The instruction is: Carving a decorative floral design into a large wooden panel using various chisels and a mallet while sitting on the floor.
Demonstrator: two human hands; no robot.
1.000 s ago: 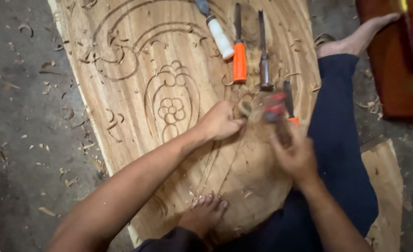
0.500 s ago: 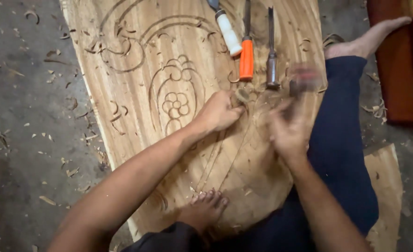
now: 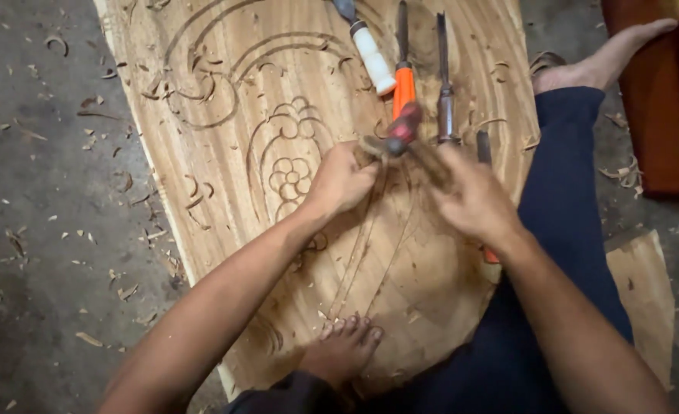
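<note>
Your left hand [image 3: 343, 180] clamps a chisel [image 3: 370, 147] on the carved wooden panel [image 3: 224, 176], beside the flower; your right hand [image 3: 470, 195] grips a blurred mallet [image 3: 405, 130]. A glancing strike could hit your knuckles or gouge the carving.

The carved plank [image 3: 224, 176] lies on the floor [image 3: 40, 230] — three spare chisels [image 3: 402, 84] rest side by side at its far end. A bare foot [image 3: 343, 349] sits on its near end; shavings [image 3: 17, 238] lie scattered left of it.
</note>
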